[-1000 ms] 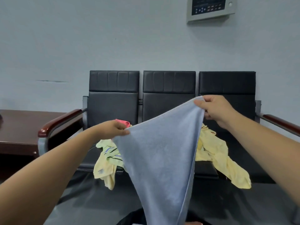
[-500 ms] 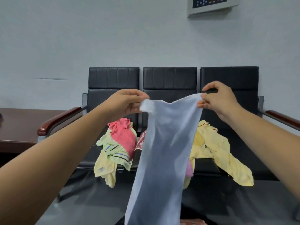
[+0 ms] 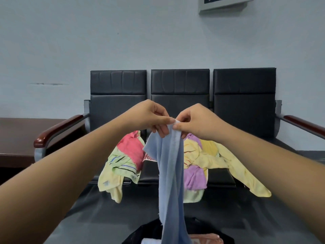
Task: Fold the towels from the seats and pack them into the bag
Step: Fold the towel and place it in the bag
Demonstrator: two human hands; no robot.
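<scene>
A light blue towel (image 3: pixel 170 175) hangs down in front of me, folded lengthwise into a narrow strip. My left hand (image 3: pixel 149 117) and my right hand (image 3: pixel 195 120) meet at its top and both pinch the upper corners together. Behind it, on the black three-seat bench (image 3: pixel 244 106), lie loose towels: a pink one (image 3: pixel 131 147), a green-yellow striped one (image 3: pixel 119 171), a purple one (image 3: pixel 194 176) and a yellow one (image 3: pixel 233 168). The black bag (image 3: pixel 146 233) sits open on the floor at the bottom edge, with folded cloth (image 3: pixel 205 239) inside.
A dark wooden table (image 3: pixel 17 136) stands at the left beside the bench's wooden armrest (image 3: pixel 58 129). Another armrest (image 3: pixel 304 123) juts out at the right. A control panel (image 3: pixel 223 4) hangs on the pale wall above. Dark floor lies between me and the bench.
My hands have come together, bringing the blue towel's two top corners to meet. The towel went from spread wide to a narrow hanging strip.
</scene>
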